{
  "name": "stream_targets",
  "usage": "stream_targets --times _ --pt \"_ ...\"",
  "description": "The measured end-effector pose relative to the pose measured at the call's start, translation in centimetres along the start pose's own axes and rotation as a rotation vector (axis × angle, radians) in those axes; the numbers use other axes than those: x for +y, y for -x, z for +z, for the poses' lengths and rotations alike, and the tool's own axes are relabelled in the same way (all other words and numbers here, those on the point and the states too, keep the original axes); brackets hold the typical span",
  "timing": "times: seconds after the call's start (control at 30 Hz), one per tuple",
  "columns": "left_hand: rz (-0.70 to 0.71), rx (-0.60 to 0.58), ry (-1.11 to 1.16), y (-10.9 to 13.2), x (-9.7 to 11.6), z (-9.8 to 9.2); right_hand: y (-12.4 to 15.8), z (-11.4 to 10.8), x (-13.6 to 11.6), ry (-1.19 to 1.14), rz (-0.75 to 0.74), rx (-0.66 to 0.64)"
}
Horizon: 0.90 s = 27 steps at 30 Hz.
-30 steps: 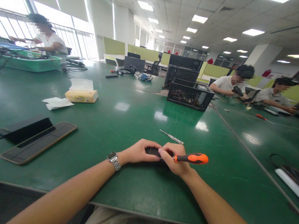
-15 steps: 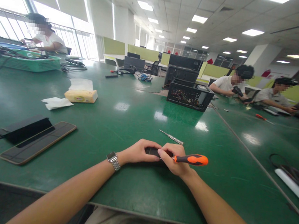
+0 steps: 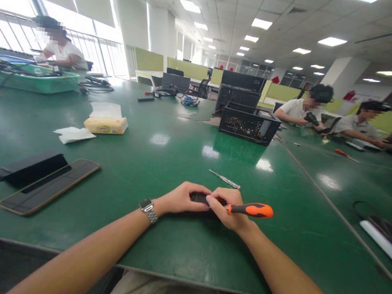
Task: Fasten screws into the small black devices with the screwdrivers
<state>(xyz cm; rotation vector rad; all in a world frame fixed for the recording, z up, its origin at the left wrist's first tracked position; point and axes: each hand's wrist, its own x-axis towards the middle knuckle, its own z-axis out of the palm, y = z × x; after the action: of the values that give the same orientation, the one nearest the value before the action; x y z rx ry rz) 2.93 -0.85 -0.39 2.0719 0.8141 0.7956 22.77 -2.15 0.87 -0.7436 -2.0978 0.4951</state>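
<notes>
My left hand (image 3: 183,199) rests on the green table (image 3: 165,162) with its fingers closed over a small flat black object (image 3: 200,197). My right hand (image 3: 230,210) grips a screwdriver with an orange and black handle (image 3: 251,209), held level, its tip pointing left onto the black object. The two hands touch each other over it, and most of the object is hidden. A slim silver screwdriver (image 3: 225,179) lies loose just beyond the hands.
To the left lie a phone-like slab (image 3: 47,192) and a black folded case (image 3: 29,168). Farther back are tissues (image 3: 106,125), a green basket (image 3: 36,79) and an open black computer case (image 3: 249,123). Three other people sit at the tables.
</notes>
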Motion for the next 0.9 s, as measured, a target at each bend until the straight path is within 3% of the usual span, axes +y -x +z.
stream_targets --times 0.67,0.9 --pt "0.034 0.005 -0.004 -0.04 0.2 -0.01 -0.12 -0.17 -0.25 -0.018 0.005 -0.01" --pt "0.206 0.067 0.004 -0.29 0.7 0.0 -0.29 0.23 -0.52 0.032 0.128 0.19"
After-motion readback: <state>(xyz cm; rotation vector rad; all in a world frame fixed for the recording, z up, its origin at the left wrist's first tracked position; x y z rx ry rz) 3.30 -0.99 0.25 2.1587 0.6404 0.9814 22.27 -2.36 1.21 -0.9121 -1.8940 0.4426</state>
